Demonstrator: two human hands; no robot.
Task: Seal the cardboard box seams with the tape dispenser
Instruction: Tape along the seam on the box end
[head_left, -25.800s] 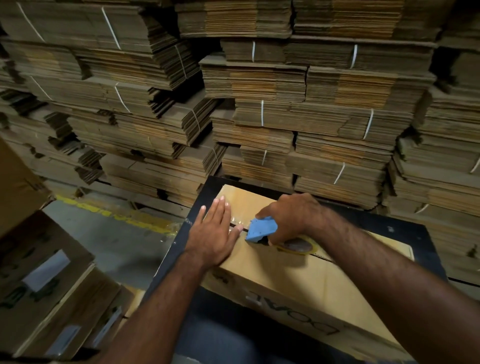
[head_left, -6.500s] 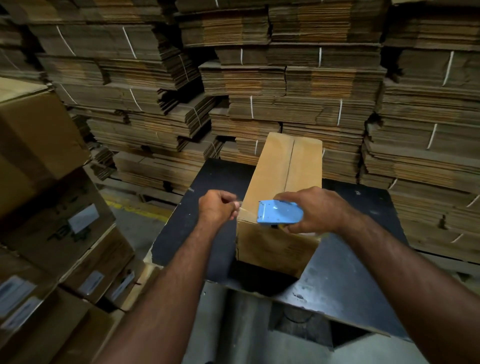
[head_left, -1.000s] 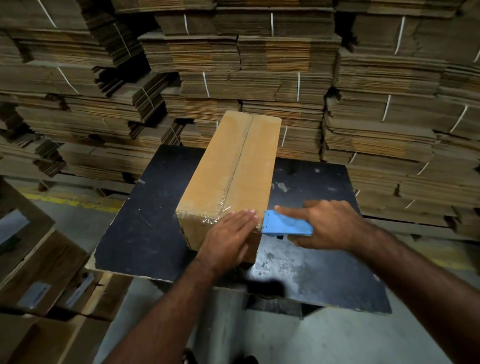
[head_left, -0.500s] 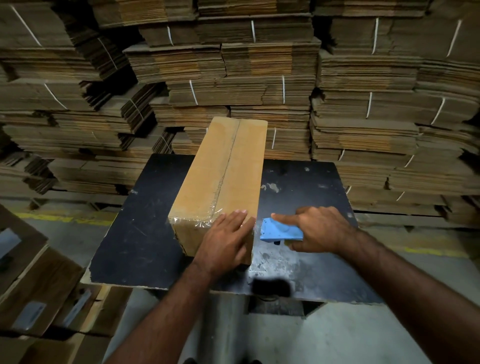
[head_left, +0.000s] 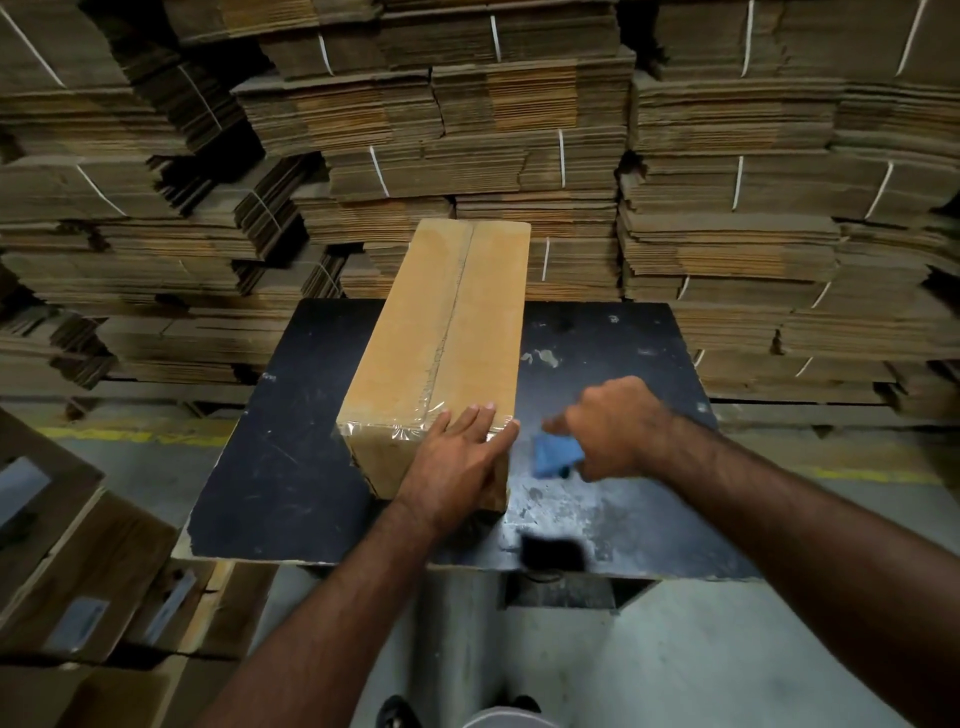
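Observation:
A long cardboard box (head_left: 447, 322) lies lengthwise on the black table (head_left: 291, 467), its top seam running away from me. Clear tape shines along its near top edge. My left hand (head_left: 457, 457) lies flat with straight fingers over the box's near right corner, pressing on the tape. My right hand (head_left: 613, 426) grips the blue tape dispenser (head_left: 555, 457), blurred, just right of the box and above the table top. A short gap separates the dispenser from the box.
Strapped bundles of flattened cardboard (head_left: 519, 130) form a wall behind the table. Brown labelled cartons (head_left: 78, 571) stand at lower left. A yellow floor line (head_left: 130, 434) runs past the table. My shoes (head_left: 395, 714) show at the bottom edge.
My right hand has drawn the dispenser a little right and down, away from the box's corner. My left hand stays flat on the near end of the box.

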